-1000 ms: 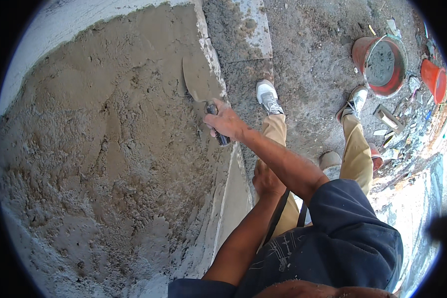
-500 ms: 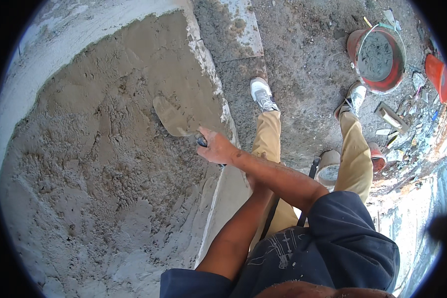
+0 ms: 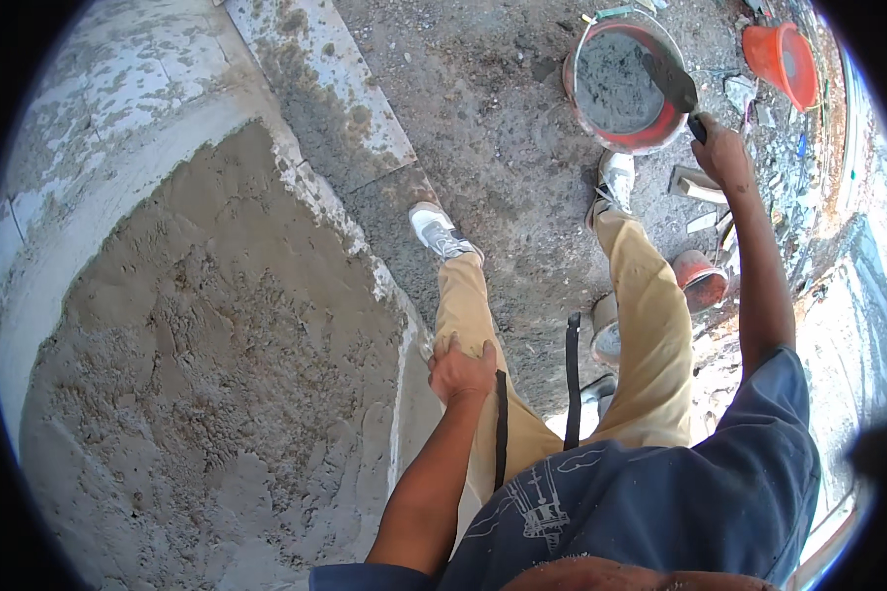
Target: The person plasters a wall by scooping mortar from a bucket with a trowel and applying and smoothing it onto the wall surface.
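My right hand (image 3: 724,158) is closed round the dark handle of a trowel (image 3: 672,83), at the far right. Its blade, coated with grey mortar, reaches over the rim of a red bucket (image 3: 641,145) with grey mortar (image 3: 616,84) inside. On my left knee rests my left hand (image 3: 461,371), holding no tool, its thumb and fingers spread over the trouser cloth. To the left lies a broad patch of wet mortar (image 3: 237,325) on a wall-like surface, smooth along its upper part and rough lower down.
A pale, rough border (image 3: 350,231) edges the patch. An orange bucket (image 3: 784,64) stands at the far right. Beside my right foot (image 3: 616,177) lies a float (image 3: 698,185). Smaller buckets, one reddish (image 3: 700,281), sit near my right leg, and broken scraps litter the ground there.
My right hand has swung the trowel from the mortar patch to the bucket on the right. My left hand, earlier behind the right forearm, now shows on my knee. The view has shifted right.
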Demonstrator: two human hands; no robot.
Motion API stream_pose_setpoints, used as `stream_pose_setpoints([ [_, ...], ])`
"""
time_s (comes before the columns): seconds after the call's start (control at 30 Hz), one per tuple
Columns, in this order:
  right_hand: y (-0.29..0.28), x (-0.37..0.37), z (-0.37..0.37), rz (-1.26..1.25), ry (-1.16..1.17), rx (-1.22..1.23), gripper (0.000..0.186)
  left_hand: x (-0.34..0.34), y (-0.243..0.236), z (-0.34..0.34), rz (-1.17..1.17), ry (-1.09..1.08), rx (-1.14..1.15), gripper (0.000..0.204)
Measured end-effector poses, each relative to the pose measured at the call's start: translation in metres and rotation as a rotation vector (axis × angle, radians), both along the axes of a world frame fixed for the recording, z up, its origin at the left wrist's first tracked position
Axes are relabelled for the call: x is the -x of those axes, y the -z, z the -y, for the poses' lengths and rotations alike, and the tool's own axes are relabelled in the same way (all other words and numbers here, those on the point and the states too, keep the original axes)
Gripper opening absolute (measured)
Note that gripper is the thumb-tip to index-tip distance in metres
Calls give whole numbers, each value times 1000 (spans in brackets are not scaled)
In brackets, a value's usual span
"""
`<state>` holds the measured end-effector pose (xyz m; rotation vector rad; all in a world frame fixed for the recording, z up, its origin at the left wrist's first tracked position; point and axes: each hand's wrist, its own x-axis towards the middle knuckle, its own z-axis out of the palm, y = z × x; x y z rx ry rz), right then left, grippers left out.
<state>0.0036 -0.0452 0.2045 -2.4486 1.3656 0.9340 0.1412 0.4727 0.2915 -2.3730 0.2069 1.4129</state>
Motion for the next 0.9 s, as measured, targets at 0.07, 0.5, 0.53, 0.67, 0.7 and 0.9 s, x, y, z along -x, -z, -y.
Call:
stream_pose_setpoints([
  [0.07, 46, -23, 23, -73, 84, 139, 32, 1, 1, 5, 26, 14, -11, 74],
  [0.5, 70, 18, 11, 30, 79, 87, 25, 18, 8, 24, 47, 172, -80, 73],
  [0.53, 78, 9, 11, 80, 70, 28, 25, 18, 9, 27, 64, 183, -83, 74],
  [0.67, 99, -8, -10, 111, 198, -110, 36, 19, 9, 39, 43, 183, -108, 73],
  [0.7, 94, 1, -19, 167, 142, -108, 34, 18, 8, 41, 36, 186, -118, 73],
  [0.9, 45, 69, -32, 228, 209, -127, 33, 19, 7, 55, 26, 188, -137, 73],
])
